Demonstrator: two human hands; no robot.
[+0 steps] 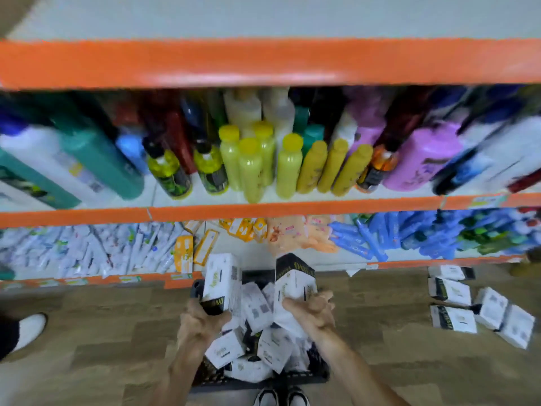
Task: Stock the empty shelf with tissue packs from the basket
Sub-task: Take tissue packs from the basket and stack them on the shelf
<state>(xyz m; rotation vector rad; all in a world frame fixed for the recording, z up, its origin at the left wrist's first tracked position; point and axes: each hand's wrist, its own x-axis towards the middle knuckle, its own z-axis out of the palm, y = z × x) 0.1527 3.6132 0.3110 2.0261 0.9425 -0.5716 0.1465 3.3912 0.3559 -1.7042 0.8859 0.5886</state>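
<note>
Two white-and-black plastic-wrapped tissue packs, one (220,284) clamped in the left hand (200,319), one (294,284) in the right hand's (311,310) looser grip, hang above the dark plastic basket (317,373) and could slip from that slacker right-hand hold onto the wood-pattern floor (395,332).

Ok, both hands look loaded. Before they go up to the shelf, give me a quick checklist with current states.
1. Left hand grips a tissue pack: ok.
2. Right hand grips a second pack: ok.
3. Both packs lifted above the basket: ok.
4. Top shelf bare where it shows: ok; far edges out of view, cannot tell.
5. Basket holds more packs: ok.
6. Loose packs on the floor at right: not ok, left to collect.
</note>
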